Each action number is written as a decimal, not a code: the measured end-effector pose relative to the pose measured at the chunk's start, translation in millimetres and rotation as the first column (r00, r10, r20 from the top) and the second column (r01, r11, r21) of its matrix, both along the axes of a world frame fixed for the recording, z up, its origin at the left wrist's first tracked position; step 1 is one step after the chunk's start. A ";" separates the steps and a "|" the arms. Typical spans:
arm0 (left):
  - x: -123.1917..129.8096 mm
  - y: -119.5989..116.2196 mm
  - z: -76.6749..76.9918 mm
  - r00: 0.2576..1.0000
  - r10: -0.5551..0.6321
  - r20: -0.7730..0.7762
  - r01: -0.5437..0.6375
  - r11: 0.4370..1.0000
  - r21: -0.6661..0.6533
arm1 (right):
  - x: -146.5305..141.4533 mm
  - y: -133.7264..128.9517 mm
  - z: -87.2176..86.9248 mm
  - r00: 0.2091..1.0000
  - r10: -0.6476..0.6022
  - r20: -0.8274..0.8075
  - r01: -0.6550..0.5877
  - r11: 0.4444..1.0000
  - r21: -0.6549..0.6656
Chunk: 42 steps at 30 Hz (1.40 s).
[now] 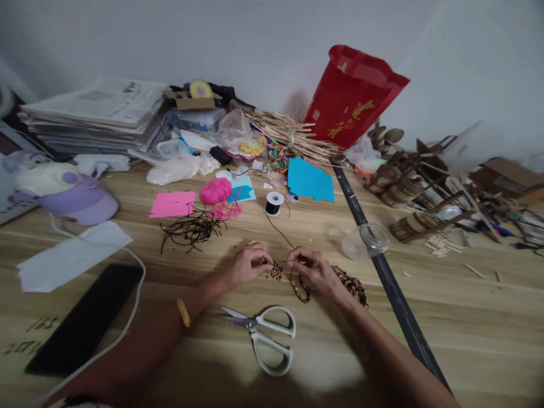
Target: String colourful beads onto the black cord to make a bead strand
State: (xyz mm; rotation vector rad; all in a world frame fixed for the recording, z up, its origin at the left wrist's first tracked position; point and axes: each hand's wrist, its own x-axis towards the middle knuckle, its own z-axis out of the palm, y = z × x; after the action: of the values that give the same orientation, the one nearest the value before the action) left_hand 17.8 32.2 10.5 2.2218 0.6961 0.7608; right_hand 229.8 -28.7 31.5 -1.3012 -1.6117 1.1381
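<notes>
My right hand (312, 266) pinches a thin dark cord, and a short string of coloured beads (301, 294) hangs below its fingers. From the hand the cord runs back to a white spool wound with black cord (274, 204). My left hand (250, 263) is closed in a pinch at the edge of a small pile of loose multicoloured beads (277, 272); what sits between its fingertips is too small to make out. Partly behind my right wrist lies a heap of strung beads (352, 284). White-handled scissors (272, 340) rest partly open on the table in front of both hands.
Cut black cords (193, 226), pink yarn (216, 191) and blue paper (311, 180) lie beyond my hands. A dark strip (399, 300) crosses the table at right, with a clear round container (365, 241) on it. A black slab (87, 320) and white cable lie left.
</notes>
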 end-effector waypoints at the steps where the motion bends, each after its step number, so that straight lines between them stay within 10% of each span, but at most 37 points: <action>1: -0.2 0.2 -0.2 1.000 -0.015 -0.009 0.015 1.000 0.007 | 3.8 -2.7 2.0 0.999 0.005 -0.040 -0.007 0.999 -0.041; 8: 0.4 -0.1 -0.1 0.999 -0.044 0.018 0.044 0.999 0.018 | 23.7 -31.6 19.0 0.980 -0.026 -0.195 -0.017 0.976 -0.216; 20: 2.0 -3.0 -0.1 0.999 -0.042 0.032 0.042 0.999 -0.010 | 21.3 -45.1 72.7 0.973 0.166 -0.160 -0.176 0.983 -0.052; 30: 9.4 -2.3 2.9 0.997 0.007 -0.078 -0.004 0.999 0.040 | -8.4 -15.6 -10.7 0.978 -0.137 0.155 0.137 0.991 0.007; 42: 39.1 -1.4 13.5 0.942 -0.035 -0.334 0.088 0.986 0.145 | -6.1 -19.8 -32.4 0.937 -0.277 0.212 0.220 0.941 0.256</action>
State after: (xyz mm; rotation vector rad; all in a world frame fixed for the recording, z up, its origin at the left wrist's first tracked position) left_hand 56.9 30.8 24.0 2.5369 0.7421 0.4253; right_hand 223.7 -48.5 -0.9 -1.4851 -1.6380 0.6350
